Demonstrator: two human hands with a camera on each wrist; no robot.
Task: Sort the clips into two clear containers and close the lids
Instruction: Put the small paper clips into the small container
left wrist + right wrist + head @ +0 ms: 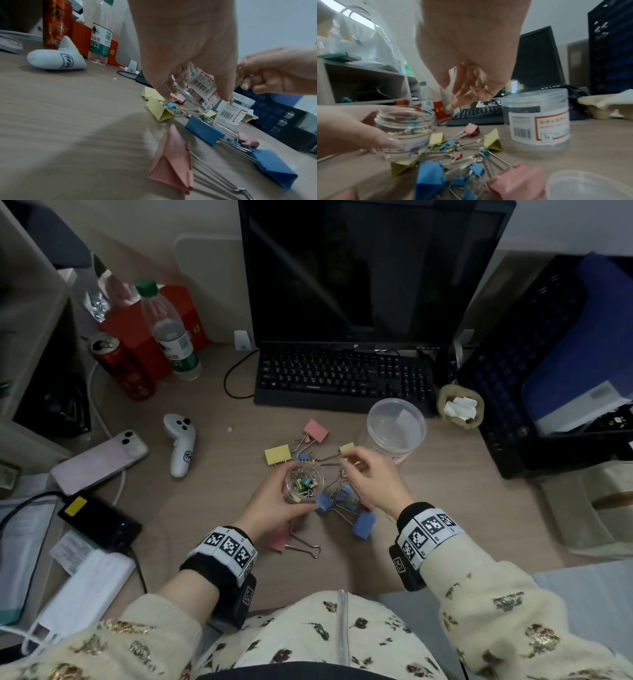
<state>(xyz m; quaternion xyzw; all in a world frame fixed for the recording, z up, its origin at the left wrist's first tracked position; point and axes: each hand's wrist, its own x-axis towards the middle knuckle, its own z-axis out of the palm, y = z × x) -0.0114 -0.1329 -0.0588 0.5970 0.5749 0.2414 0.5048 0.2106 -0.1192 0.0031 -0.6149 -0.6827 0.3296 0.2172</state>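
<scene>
The left hand [270, 505] curls its fingers round a small clear plastic jar [303, 482] holding small coloured clips, lifted just above the wooden bench [212, 501]. The right hand [368, 474] hovers beside it, fingers loosely bent; whether they pinch a clip cannot be told. Large pink, yellow and blue binder clips [363, 524] lie tangled below, near a taller clear labelled container [394, 429]. The clips look light and stiff, their wire handles likely to snag; grasping a coloured body seems safest. The jar looks smooth and slippery.

Cream floral-print sleeves [486, 604] — black wristbands [428, 534] ringed with white square-coded tags.
</scene>
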